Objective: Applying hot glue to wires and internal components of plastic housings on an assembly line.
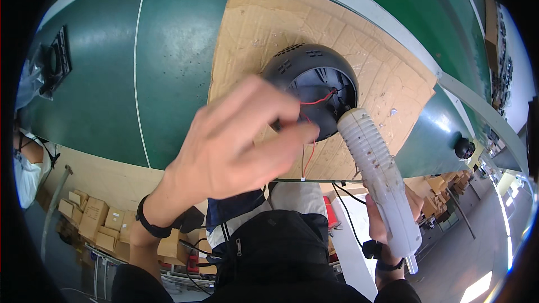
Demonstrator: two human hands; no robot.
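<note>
A round black plastic housing (320, 87) with small slots in its wall lies with its open side toward me. Thin red wire (317, 102) runs out of it past my left hand (241, 134), which is blurred by motion. The thumb and forefinger of that hand are pinched on the wire, and its lower end hangs at the table edge with a small white connector (303, 179). My right hand (377, 221) is closed around a whitish hot glue gun (376, 160), partly hidden behind its body. The gun's ribbed front points at the housing's rim, and a clear glue stick protrudes from its back.
Worn cardboard (247, 28) lies under the housing on a green table (174, 67). A black frame (59, 59) and clear plastic are at far left. A small black round part (464, 148) sits at right. Cardboard boxes (106, 221) stand below the table, and black cables (348, 202) hang near my right hand.
</note>
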